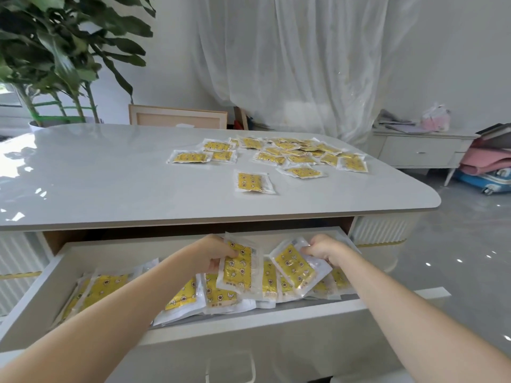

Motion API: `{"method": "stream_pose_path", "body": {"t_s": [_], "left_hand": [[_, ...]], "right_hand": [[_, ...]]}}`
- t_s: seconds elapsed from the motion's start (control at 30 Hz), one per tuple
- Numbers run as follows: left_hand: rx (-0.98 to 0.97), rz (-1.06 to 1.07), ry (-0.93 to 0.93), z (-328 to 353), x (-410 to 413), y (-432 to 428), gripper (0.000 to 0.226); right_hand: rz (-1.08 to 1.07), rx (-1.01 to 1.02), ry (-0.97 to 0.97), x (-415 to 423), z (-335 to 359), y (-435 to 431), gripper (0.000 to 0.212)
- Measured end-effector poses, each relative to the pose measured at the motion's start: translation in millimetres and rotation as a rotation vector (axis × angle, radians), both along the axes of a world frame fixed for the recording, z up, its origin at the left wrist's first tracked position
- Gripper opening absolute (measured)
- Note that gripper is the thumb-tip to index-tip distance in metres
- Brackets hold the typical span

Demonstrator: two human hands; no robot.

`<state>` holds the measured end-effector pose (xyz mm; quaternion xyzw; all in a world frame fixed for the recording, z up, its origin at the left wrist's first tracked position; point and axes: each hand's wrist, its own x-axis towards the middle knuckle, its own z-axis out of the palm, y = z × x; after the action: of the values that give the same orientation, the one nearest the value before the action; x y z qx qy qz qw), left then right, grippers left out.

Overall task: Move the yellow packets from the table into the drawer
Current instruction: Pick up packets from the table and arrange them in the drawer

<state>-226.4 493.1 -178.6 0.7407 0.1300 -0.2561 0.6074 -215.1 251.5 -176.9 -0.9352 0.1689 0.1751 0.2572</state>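
Above the drawer (249,317), our left grip (213,254) and right grip (322,248) each pinch a yellow packet (239,269) by its edge (likely light, slick).

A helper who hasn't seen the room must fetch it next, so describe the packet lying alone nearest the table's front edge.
Start at the big pale table above the open drawer. Right of its middle, yellow packets lie scattered toward the far side. The lone packet lies closest to the front edge, touching no other, while most others overlap behind it.
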Motion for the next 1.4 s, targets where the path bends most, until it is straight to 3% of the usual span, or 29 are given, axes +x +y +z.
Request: {"method": "stream_pose_path", "body": {"t_s": [0.2,0.43,0.6,0.7,0.8,0.9,1.0,1.1,1.17,1.23,1.33,1.4], "left_hand": [[0.019,-0.04,-0.014,-1,6,-39,0.032],[0.045,-0.023,0.021,-11,11,-62,0.023],[0.019,0.045,0.035,-21,16,-50,0.033],[0.015,0.067,0.035,-29,21,-43,0.031],[0.019,0.068,0.028,-31,21,-43,0.034],[0.006,0.056,0.022,-26,13,-46,0.031],[-0.04,0.033,0.012,-24,9,-49,0.031],[-0.057,0.033,-0.024,-21,7,-50,0.034],[-0.094,0.074,-0.02,-19,8,-49,0.035],[-0.147,0.108,0.0,-18,9,-48,0.035],[-0.239,0.141,0.049,-15,7,-48,0.032],[-0.283,0.14,0.082,-12,3,-51,0.028]], "right_hand": [[-0.085,-0.286,-0.096,-7,1,-32,0.016],[-0.079,-0.413,-0.286,-16,-3,-37,0.028],[-0.018,-0.436,-0.385,-17,2,-30,0.032],[0.078,-0.234,-0.178,-17,-1,-29,0.038],[0.189,-0.171,0.104,-23,0,-29,0.066],[0.211,-0.236,0.121,-23,-4,-34,0.077],[0.202,-0.292,0.044,-19,-11,-35,0.068],[0.182,-0.034,-0.078,-15,-9,-29,0.044],[0.145,0.341,0.0,-15,-4,-20,0.035],[0.118,0.574,0.106,-17,0,-11,0.034],[0.097,0.658,0.119,-15,-1,-5,0.036],[0.065,0.712,0.103,-14,0,-4,0.022]]}}
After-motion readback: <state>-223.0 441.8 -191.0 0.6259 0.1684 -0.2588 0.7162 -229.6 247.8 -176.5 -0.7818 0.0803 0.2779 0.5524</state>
